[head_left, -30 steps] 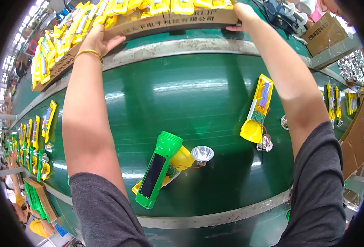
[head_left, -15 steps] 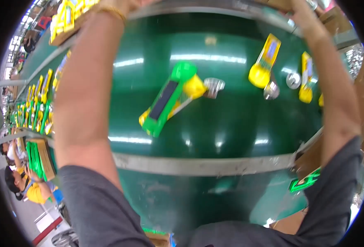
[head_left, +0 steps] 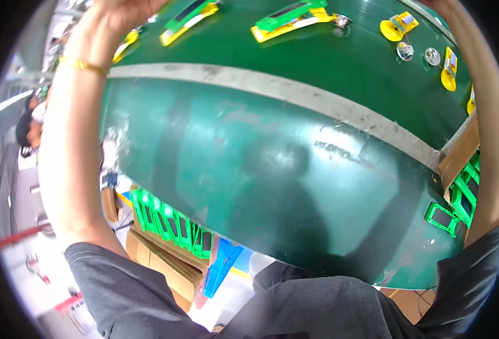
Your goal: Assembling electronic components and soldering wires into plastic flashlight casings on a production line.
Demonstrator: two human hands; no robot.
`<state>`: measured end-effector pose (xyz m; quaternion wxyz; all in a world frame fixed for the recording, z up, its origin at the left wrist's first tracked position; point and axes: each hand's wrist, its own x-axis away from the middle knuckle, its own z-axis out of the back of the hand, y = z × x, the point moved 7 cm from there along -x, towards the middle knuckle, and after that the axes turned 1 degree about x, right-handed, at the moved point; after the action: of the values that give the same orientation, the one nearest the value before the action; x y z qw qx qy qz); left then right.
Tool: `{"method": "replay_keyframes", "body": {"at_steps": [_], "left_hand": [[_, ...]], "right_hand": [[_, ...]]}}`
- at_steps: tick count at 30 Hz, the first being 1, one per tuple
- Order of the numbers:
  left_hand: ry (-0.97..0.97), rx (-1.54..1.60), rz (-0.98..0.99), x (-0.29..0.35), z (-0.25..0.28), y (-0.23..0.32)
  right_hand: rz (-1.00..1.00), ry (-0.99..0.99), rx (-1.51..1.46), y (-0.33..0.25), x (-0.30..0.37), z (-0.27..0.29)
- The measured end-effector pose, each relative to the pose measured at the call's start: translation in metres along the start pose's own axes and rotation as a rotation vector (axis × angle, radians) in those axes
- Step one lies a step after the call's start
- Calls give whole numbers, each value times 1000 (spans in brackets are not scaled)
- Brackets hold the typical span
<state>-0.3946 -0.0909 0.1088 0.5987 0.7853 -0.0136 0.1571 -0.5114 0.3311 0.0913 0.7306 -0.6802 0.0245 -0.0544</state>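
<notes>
Left hand (head_left: 126, 12) and right hand (head_left: 442, 4) outstretched, whether gripping I cannot tell, my step seems a reach, calling for care around the long green-and-yellow plastic housing (head_left: 189, 19) right of my left.

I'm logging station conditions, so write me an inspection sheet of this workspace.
Surface: near green worktop scuffed; stained metal rail separates it from the darker green surface.
Job's things: green casings overlapping yellow parts; silver reflectors nearby.
Clutter: green piece with dark panel beside the right-hand carton.
Hands: left hand and right hand cut off by upper edge; grip unclear.
Cables: possibly a thin dark cord, lower right.
Surroundings: left-hand carton holding green casings; blue plastic item; blurred people at left.
</notes>
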Motion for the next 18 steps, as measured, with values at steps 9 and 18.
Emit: {"method": "replay_keyframes", "body": {"at_steps": [9, 18], "left_hand": [[285, -10, 66, 244, 150, -68], [374, 46, 286, 326, 255, -185]], "right_hand": [[-143, -309, -71, 52, 237, -90], [-83, -334, 60, 163, 355, -120]]}}
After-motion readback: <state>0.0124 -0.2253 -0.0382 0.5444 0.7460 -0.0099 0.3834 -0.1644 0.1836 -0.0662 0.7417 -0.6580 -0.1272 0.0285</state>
